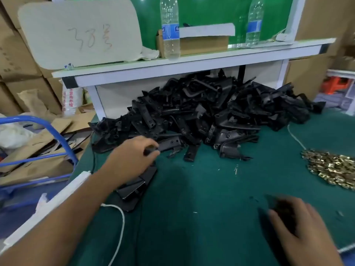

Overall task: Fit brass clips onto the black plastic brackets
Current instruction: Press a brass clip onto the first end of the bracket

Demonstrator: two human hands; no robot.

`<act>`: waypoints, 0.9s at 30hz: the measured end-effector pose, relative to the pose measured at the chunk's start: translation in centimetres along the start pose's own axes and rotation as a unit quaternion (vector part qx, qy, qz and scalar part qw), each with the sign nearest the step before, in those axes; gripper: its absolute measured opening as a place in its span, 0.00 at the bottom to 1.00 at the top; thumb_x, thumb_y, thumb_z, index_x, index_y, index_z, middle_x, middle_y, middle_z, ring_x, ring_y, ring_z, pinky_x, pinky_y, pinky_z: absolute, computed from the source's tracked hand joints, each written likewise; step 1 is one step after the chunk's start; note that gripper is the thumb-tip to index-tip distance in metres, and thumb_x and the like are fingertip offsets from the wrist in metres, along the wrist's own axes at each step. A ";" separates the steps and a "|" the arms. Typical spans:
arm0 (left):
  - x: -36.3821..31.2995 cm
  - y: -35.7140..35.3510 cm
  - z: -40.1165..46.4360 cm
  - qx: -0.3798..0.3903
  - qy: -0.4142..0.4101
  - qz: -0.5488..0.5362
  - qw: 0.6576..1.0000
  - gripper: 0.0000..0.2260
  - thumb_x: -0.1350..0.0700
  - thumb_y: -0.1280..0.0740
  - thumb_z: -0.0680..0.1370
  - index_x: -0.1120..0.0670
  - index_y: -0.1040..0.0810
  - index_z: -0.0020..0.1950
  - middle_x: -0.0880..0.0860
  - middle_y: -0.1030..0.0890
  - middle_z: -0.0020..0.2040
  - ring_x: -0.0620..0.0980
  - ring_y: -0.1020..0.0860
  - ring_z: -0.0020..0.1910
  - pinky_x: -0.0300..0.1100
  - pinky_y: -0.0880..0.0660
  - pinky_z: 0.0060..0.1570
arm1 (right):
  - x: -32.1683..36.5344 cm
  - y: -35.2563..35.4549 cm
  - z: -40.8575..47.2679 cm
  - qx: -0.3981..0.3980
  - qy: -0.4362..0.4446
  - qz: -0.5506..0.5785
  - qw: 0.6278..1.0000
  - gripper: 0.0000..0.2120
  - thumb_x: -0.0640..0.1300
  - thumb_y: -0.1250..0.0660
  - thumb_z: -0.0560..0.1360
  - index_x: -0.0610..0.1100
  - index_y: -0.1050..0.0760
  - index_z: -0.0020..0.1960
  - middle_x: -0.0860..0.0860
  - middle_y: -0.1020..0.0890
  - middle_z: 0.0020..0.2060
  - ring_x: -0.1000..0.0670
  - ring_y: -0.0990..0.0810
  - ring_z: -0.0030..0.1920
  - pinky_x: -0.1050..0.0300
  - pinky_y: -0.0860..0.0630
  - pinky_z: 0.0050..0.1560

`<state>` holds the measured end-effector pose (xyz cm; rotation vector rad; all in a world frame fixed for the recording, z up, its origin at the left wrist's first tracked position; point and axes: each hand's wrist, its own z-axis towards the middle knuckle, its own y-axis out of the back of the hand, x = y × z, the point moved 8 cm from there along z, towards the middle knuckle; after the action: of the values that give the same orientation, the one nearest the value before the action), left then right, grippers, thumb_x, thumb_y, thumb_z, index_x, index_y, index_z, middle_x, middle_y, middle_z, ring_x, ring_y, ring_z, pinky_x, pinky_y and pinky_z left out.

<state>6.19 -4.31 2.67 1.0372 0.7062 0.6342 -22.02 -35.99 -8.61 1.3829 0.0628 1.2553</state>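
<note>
The left hand [132, 156] is out at the near edge of the big heap of black plastic brackets [201, 112] on the green-covered worktop [192, 189], its grip curled round one long black plastic bracket [169, 145] by the near end. Best, I'd say, to lift that piece straight up and clear so it doesn't drag its tangled neighbours along, then bring it across toward the pile of small brass clips [334, 169] lying well apart on the right. The right hand [299, 225] is low and heavily blurred; something dark sits under its fingers, but whether its grip has closed on it I cannot tell. The clip pile runs off the right edge, and a dark flat piece [134, 189] lies partly hidden under the left forearm.
</note>
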 end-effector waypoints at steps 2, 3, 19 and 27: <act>-1.8 -4.0 4.3 0.087 0.002 0.036 0.996 0.17 0.43 0.37 0.83 0.46 0.24 0.70 0.48 0.24 0.64 0.50 0.23 0.59 0.47 0.24 0.57 | 3.2 -0.8 0.2 0.006 0.040 -0.037 0.998 0.17 0.48 0.23 0.73 0.47 0.21 0.60 0.46 0.21 0.51 0.39 0.23 0.56 0.43 0.26 0.58; -2.1 -6.1 6.3 0.127 0.011 0.064 0.990 0.19 0.44 0.36 0.83 0.49 0.26 0.72 0.51 0.25 0.65 0.53 0.23 0.60 0.49 0.23 0.57 | 3.4 -1.6 0.4 0.031 0.048 -0.061 0.996 0.17 0.49 0.24 0.74 0.47 0.21 0.61 0.47 0.22 0.52 0.40 0.24 0.56 0.44 0.27 0.58; -3.0 1.8 12.0 -0.122 0.005 -0.092 0.988 0.07 0.50 0.32 0.83 0.52 0.21 0.57 0.49 0.20 0.45 0.50 0.22 0.43 0.44 0.28 0.44 | -1.8 0.1 4.8 0.004 0.038 -0.122 0.992 0.10 0.56 0.33 0.78 0.52 0.26 0.54 0.51 0.29 0.45 0.42 0.26 0.50 0.44 0.25 0.51; -5.6 2.7 3.1 -0.241 0.074 -0.391 0.885 0.09 0.53 0.31 0.83 0.48 0.30 0.47 0.53 0.28 0.38 0.48 0.26 0.29 0.35 0.26 0.30 | -1.4 0.6 4.3 -0.031 0.044 -0.109 0.993 0.10 0.52 0.31 0.78 0.48 0.25 0.53 0.50 0.27 0.46 0.43 0.26 0.50 0.44 0.25 0.52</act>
<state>4.75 -9.22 7.46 0.1858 0.9590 0.1530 -20.06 -40.03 -7.79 1.2318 0.2277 1.1259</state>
